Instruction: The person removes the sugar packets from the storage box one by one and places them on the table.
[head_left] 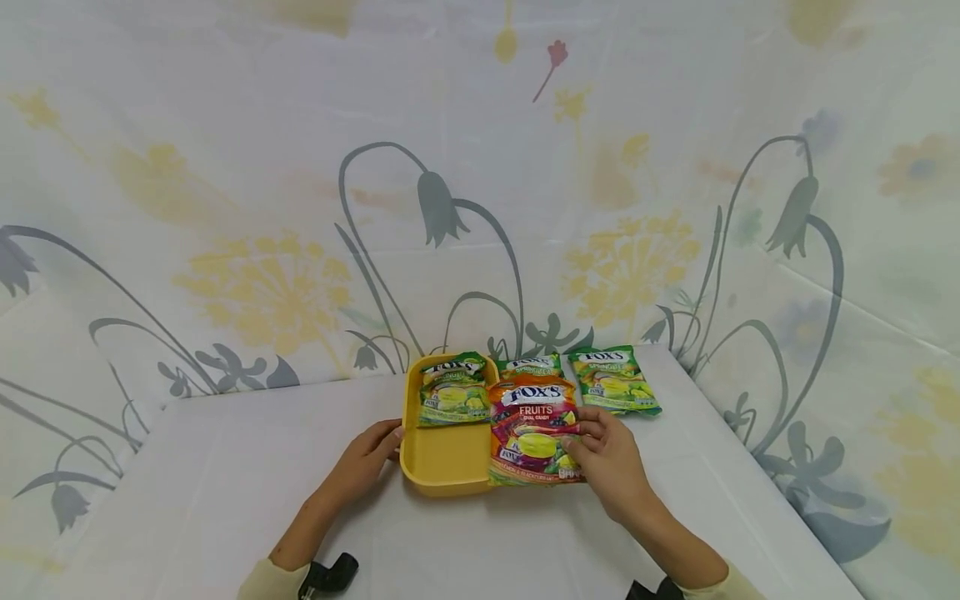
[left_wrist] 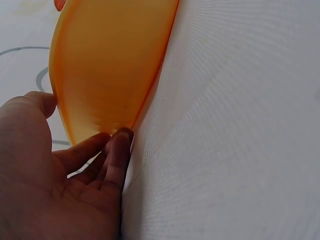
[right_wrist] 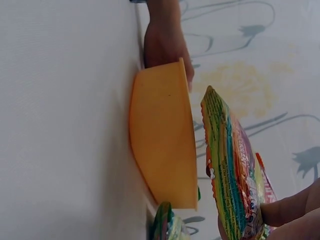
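Observation:
A yellow tray [head_left: 442,467] stands on the white table with one green candy bag [head_left: 452,392] lying in its far end. My left hand [head_left: 372,454] touches the tray's left wall [left_wrist: 105,70] with straight fingers [left_wrist: 117,150]. My right hand [head_left: 600,454] pinches the right edge of an orange-red Fox's Fruits candy bag [head_left: 534,429], which is lifted over the tray's right rim. In the right wrist view that bag [right_wrist: 227,170] stands edge-on beside the tray [right_wrist: 162,135], my fingertips [right_wrist: 285,210] on it.
Two more green candy bags lie behind: one [head_left: 613,381] to the right, one [head_left: 529,365] partly hidden by the held bag. A flowered cloth [head_left: 300,208] hangs as a backdrop around the white table [head_left: 225,483].

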